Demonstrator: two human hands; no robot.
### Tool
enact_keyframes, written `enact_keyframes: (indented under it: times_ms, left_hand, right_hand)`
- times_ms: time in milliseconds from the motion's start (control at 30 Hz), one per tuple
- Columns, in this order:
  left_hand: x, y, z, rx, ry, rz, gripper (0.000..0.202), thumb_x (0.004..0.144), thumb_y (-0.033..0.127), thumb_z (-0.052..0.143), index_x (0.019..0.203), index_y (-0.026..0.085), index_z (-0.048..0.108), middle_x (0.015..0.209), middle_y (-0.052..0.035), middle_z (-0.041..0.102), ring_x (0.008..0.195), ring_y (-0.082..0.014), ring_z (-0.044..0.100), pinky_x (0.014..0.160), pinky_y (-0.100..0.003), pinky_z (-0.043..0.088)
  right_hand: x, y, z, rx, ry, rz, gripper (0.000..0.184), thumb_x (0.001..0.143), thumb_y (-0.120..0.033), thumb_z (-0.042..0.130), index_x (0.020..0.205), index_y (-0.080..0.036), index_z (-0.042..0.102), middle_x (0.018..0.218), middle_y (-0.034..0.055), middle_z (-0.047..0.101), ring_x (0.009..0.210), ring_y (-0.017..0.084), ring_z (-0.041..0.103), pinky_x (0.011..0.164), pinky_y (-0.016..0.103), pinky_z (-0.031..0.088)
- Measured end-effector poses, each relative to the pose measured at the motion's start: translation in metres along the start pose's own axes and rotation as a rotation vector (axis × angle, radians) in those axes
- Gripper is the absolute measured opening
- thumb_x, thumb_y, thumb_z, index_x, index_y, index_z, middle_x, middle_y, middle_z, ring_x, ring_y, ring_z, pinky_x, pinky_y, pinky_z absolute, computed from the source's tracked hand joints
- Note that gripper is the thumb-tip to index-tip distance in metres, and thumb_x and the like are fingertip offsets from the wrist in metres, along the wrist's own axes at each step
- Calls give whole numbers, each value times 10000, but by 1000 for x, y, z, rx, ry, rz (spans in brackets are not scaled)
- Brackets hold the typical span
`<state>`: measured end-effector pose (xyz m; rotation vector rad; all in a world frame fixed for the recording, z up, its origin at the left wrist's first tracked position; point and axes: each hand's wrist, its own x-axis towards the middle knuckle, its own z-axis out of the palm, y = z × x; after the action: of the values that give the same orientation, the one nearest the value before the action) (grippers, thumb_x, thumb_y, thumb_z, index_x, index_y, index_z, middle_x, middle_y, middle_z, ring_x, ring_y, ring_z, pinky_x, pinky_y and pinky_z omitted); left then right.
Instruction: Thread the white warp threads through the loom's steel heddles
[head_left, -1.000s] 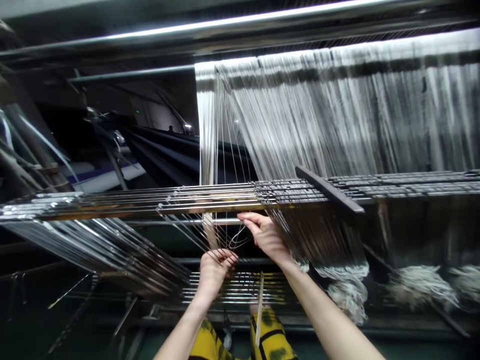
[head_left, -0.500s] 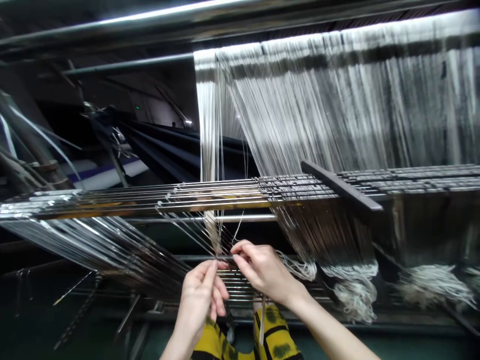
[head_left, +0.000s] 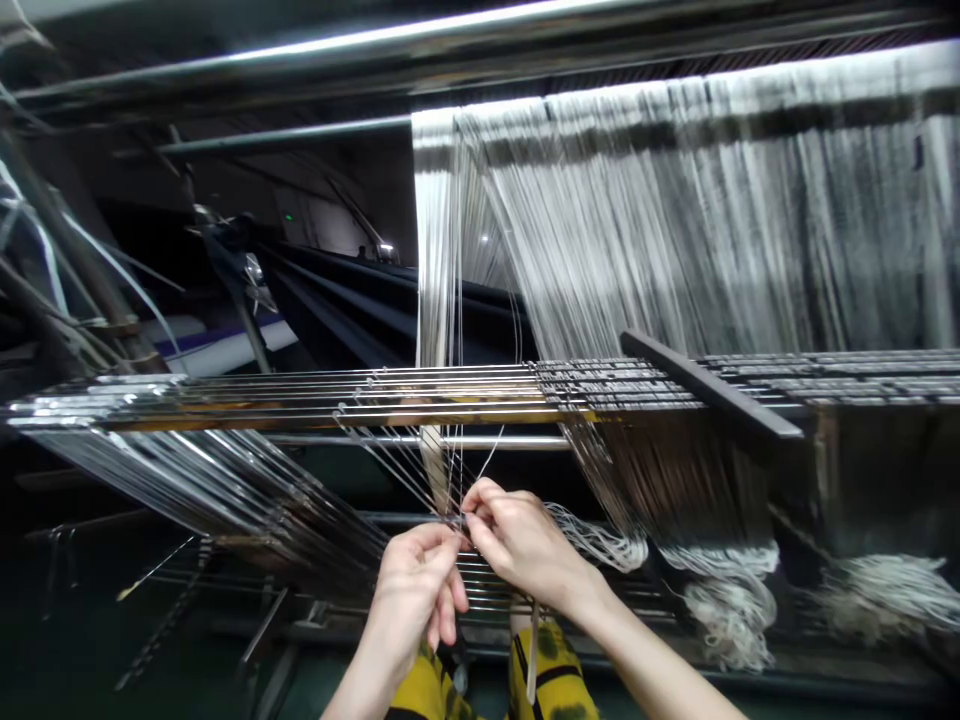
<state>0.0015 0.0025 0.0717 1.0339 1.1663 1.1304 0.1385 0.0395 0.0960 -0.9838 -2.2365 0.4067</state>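
Observation:
My left hand is closed in a pinch, thumb against forefinger. Several thin metal heddles slant down from the loom's bars and draw together at its fingertips. Close beside it, my right hand pinches a pale thread that rises from the fingers toward the bars. The fingertips of both hands nearly meet, and the exact grip points are too small to make out. Behind them hangs a narrow band of pale warp threads. A flat, narrow strip hangs below my right wrist.
Heddle bars cross in front of me, with a dark flat bar lying over them. A wide sheet of warp threads hangs at right, ending in knotted bundles. Loose heddles crowd the left. Dark cloth lies behind.
The whole view has shifted slightly, so the loom sits farther right. My left fingertips have come closer to my right ones. The thread at my right hand now runs straighter.

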Motion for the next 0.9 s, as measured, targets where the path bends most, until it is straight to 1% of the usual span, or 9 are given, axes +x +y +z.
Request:
enact_keyframes:
  times_ms: [100,200,267,333,400,500,600,733,900]
  left_hand:
    - [6,-9,-2,35,-9,2,335,688,461,594,699,131,534,374,5,563,197,-53,400,213,-107,190]
    - [10,-23,-5,111,173,112,337,649,433,643,751,119,573,398,32,545,230,-62,430,238,-128,262]
    - [7,-29,-4,146,277,224,325,688,409,623,842,124,593,446,48,538,261,-58,439,274,-144,312]
    - [0,-27,-1,204,287,299,285,758,392,560,888,142,600,477,52,530,275,-54,429,296,-157,326]
    - [-8,-23,4,280,289,335,260,796,384,517,882,156,608,473,51,519,272,-58,414,297,-169,319]
    - [-16,-17,11,365,318,419,238,813,363,503,879,169,625,484,41,533,278,-63,410,312,-183,329]
    - [-20,-17,15,365,320,499,230,810,349,512,866,172,648,518,26,553,289,-58,394,313,-185,326]
    - [-24,-17,16,279,336,490,217,788,352,546,819,165,653,492,35,533,290,-47,356,307,-178,300]
    - [-23,-14,12,-10,246,323,207,774,358,578,798,157,620,481,41,555,277,1,294,314,-137,203]
  right_hand:
    - [-1,-1,-2,30,5,4,74,824,-135,434,817,-184,488,661,-6,606,585,126,571,560,205,377]
    - [-8,2,-6,89,33,-27,119,844,-129,414,911,-182,497,684,-8,602,588,120,559,564,205,370]
    - [-15,6,-8,134,36,-97,179,864,-123,396,973,-186,523,769,6,617,632,112,564,582,196,372]
    - [-18,10,-8,149,34,-149,207,873,-132,400,1007,-185,549,782,7,618,619,102,557,568,189,366]
    - [-18,11,-8,102,30,-150,186,869,-157,419,995,-164,556,687,-3,600,540,99,525,521,197,345]
    - [-14,8,-7,-7,-2,-126,120,852,-174,427,893,-143,536,582,-18,547,464,100,472,490,214,320]
    - [-8,0,-11,-36,-37,-106,63,830,-152,431,829,-157,494,560,-30,518,451,94,452,485,208,314]
    - [-5,-7,-16,-1,-62,-77,48,808,-130,447,791,-174,456,554,-39,505,458,89,445,487,197,312]
    - [-8,-3,-15,81,-58,-65,62,820,-131,433,783,-180,435,545,-47,493,463,84,443,497,194,309]
